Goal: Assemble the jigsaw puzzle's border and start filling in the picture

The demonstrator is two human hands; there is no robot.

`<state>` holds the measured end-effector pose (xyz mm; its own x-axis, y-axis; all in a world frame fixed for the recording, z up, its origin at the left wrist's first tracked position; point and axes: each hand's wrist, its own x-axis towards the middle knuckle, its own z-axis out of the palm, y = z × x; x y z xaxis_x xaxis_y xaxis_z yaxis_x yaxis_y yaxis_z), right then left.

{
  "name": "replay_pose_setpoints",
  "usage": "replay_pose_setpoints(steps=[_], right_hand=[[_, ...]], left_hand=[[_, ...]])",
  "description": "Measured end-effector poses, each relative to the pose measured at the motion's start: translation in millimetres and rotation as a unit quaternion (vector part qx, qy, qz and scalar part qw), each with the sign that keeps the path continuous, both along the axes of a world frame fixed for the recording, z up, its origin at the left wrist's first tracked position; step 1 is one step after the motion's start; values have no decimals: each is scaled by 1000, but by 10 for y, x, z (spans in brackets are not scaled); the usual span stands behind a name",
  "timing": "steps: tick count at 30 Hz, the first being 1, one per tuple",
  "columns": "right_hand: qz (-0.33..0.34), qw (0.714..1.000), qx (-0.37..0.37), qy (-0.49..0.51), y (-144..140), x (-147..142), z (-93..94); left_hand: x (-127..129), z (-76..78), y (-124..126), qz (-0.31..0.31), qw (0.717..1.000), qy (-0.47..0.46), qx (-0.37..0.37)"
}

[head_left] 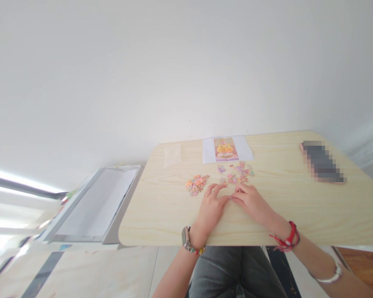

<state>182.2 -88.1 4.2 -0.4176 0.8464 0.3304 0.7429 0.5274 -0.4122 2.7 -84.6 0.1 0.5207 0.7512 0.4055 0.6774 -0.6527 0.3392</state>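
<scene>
On the bench [161,219], the left hand [210,205] and the right hand [254,201] meet at their fingertips, low over the wood. Both grips look narrow there, but what is between them is too small and hidden, so I cannot tell whether a piece is held. The mostly orange puzzle pieces [197,185] lie in a heap near the left hand; the pink and purple pieces [241,169] spread just beyond the right hand, below the printed sheet [226,150].

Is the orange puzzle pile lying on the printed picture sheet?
No, the orange puzzle pile lies on the tabletop beside the left hand, apart from the printed picture sheet.
</scene>
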Motion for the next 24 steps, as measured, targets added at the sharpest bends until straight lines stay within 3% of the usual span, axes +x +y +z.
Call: replay_pose_setpoints(steps=[5,11,16,24], right_hand=[[-78,995,9,68,0,397,12],[-142,987,25,64,153,838,92],[-148,987,20,56,360,865,124],[-95,995,-21,14,764,706,143]], left_hand=[[-1,1,-3,1,1000,-9,-1],[-24,-15,-5,12,999,-30,-4],[-34,15,-8,17,998,-57,-12],[-33,32,-12,10,997,-69,-25]])
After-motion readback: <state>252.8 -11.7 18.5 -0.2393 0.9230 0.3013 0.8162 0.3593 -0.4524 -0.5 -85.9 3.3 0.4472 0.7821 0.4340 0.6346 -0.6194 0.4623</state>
